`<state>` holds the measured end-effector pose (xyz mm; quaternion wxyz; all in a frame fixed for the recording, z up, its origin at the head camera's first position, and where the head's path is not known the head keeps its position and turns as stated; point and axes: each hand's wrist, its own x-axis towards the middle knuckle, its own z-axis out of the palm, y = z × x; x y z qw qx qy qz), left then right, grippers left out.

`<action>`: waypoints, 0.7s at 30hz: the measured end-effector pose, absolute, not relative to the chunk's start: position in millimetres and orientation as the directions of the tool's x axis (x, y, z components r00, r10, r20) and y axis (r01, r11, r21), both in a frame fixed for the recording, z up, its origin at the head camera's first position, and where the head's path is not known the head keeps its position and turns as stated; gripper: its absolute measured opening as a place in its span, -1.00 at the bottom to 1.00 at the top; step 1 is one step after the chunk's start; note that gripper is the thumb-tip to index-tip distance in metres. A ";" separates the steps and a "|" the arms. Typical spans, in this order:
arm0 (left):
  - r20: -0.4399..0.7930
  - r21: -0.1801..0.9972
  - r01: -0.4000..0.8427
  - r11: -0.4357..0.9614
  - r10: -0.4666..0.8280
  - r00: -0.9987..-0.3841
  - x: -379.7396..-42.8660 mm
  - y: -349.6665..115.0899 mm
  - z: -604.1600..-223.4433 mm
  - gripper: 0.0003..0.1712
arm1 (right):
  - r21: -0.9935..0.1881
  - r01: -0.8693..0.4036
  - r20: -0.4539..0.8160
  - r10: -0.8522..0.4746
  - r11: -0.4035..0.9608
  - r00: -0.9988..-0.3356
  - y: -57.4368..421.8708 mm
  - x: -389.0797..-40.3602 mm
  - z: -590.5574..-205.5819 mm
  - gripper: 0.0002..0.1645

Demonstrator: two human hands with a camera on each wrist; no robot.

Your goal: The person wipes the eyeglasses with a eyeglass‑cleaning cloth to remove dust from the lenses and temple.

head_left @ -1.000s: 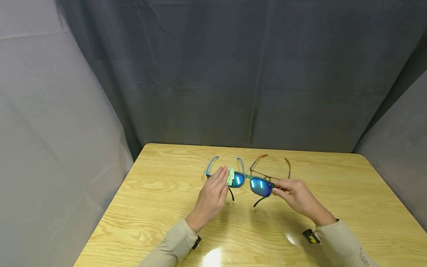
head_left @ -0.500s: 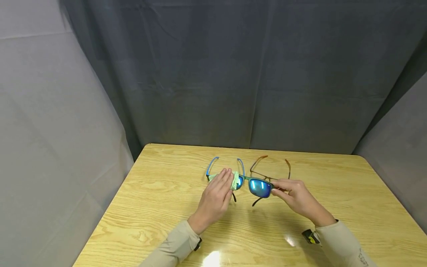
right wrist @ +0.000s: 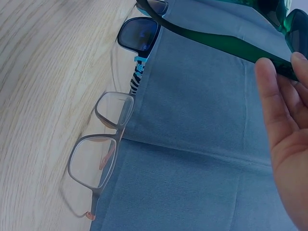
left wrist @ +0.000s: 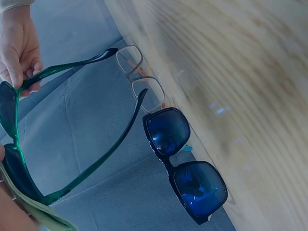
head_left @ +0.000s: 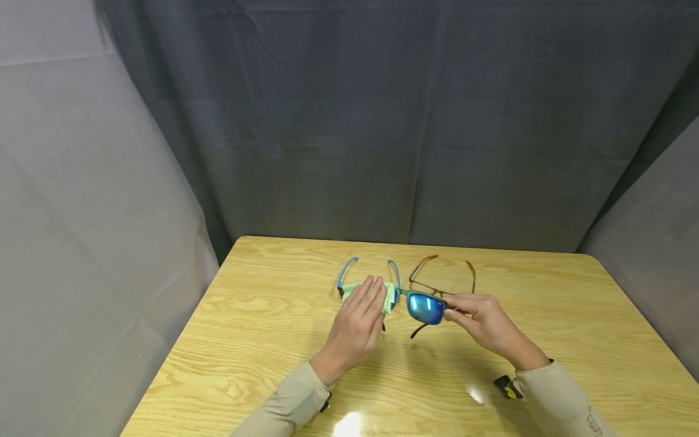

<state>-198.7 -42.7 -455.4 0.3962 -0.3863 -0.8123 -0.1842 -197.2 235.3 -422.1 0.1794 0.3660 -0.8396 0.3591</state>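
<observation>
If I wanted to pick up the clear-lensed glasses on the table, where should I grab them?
I'd pinch the clear-lensed glasses at the bridge, from above on the person's side. Their front faces that way, while the open arms point toward the dark curtain. Gripping between the lenses should avoid smudges. The right hand may be in the way.

HEAD: from above, facing forward and down, farthest back, bench and rear curtain in frame | LEFT WRIST: close, rolled sideways, bench at picture right | RIGHT WRIST: close, rolled oppositely, bench at picture left | SHARED BY WRISTS: green sunglasses, clear-lens glasses, rear curtain.
</observation>
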 end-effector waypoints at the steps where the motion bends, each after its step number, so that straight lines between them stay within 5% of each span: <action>1: 0.787 -0.010 0.775 0.632 0.483 -0.384 -198.9 -42.4 -455.5 -0.46 | -0.472 -0.745 0.566 -0.486 0.472 -0.667 235.4 -197.3 -422.2 -0.64; 21: 0.827 -0.076 0.784 0.616 0.479 -0.296 -201.7 -37.6 -450.0 -0.51 | -0.495 -0.740 0.549 -0.496 0.456 -0.673 233.6 -199.5 -423.2 -0.64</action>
